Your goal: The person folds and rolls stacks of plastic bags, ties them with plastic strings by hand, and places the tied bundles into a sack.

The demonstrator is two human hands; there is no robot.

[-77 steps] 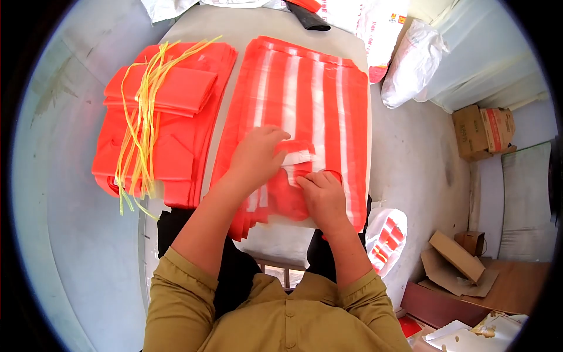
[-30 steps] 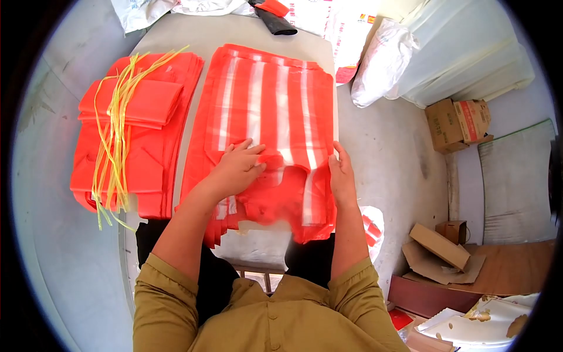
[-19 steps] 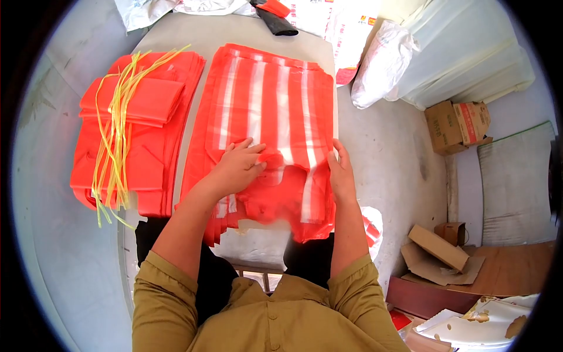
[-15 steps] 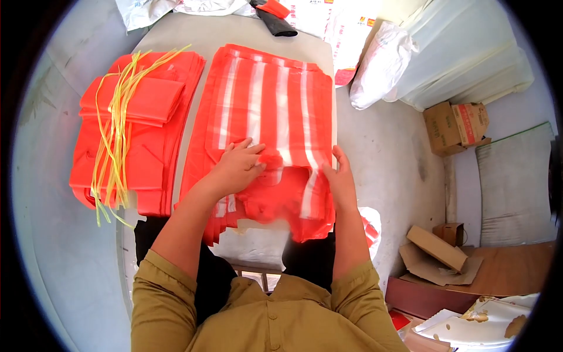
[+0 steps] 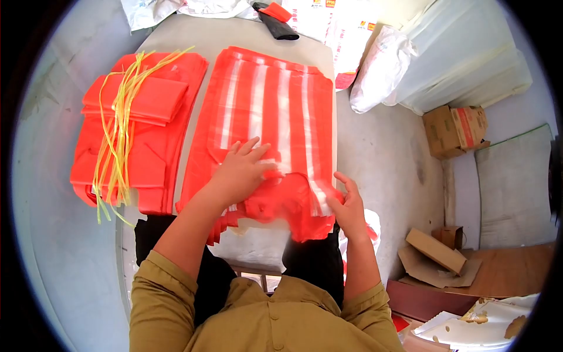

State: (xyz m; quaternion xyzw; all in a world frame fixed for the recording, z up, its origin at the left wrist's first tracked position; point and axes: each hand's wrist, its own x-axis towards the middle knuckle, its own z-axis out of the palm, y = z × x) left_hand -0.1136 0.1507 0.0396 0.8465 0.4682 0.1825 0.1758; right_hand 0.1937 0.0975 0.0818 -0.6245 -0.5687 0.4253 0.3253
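A stack of red-and-white striped plastic bags [image 5: 270, 105] lies on the table in front of me, its near edge crumpled and ragged. My left hand [image 5: 240, 170] rests palm down on the stack with its fingers spread. At the stack's right edge, my right hand [image 5: 348, 206] has its thumb on the top bag's edge and its index finger pointing up; the bag's edge appears held between thumb and fingers. The other fingers are partly hidden. Between my hands, the loose red plastic [image 5: 278, 202] is blurred and bunched.
On the left lies a stack of folded red bags [image 5: 146, 152] with yellow strips [image 5: 120, 135] across it. The table [image 5: 193, 29] carries a black-and-red item [image 5: 277, 22] at its far end. White sacks [image 5: 382, 67] and cardboard boxes [image 5: 454, 130] stand to the right.
My right hand has moved down toward me along the stack's right edge, and the top bag's near right part has shifted with it. My left hand has shifted slightly, fingers spreading more.
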